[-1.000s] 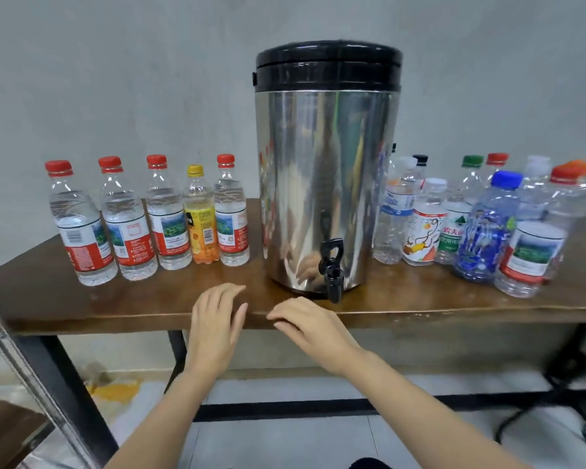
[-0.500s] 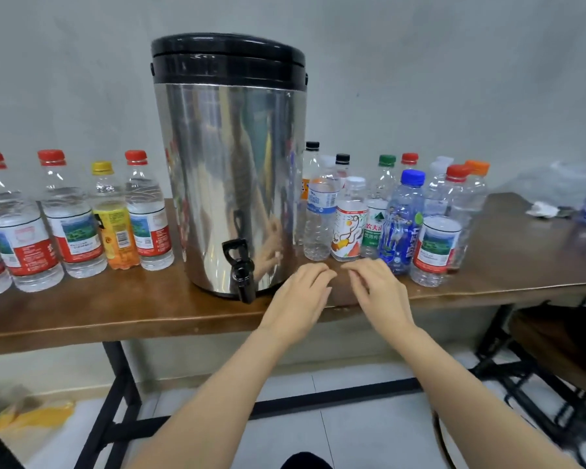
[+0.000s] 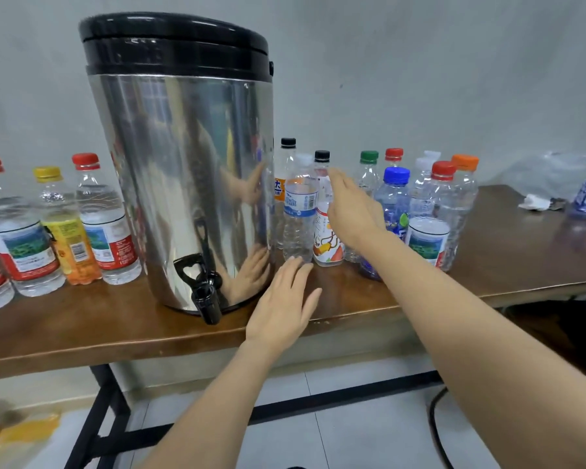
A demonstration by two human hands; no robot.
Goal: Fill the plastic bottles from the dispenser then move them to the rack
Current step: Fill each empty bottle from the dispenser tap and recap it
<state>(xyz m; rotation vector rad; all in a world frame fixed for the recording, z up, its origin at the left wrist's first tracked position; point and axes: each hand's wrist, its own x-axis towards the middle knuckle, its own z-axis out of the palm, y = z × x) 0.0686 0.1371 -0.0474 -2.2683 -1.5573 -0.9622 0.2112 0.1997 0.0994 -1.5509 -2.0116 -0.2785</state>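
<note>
Blue-label bottle upright, cap up, just beside dispenser.

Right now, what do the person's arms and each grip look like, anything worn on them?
The left grip and right grip are bare hands: no gloves, rings or markings show. The left forearm and right forearm are bare too, with no sleeve, watch or bracelet in view up to the frame's edge.

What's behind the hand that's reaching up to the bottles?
Behind the right hand stands a white bottle with fruit pictures. A black-capped bottle peeks above it, a green-capped bottle beside it. The hand hides most of the white bottle's upper half.
</note>
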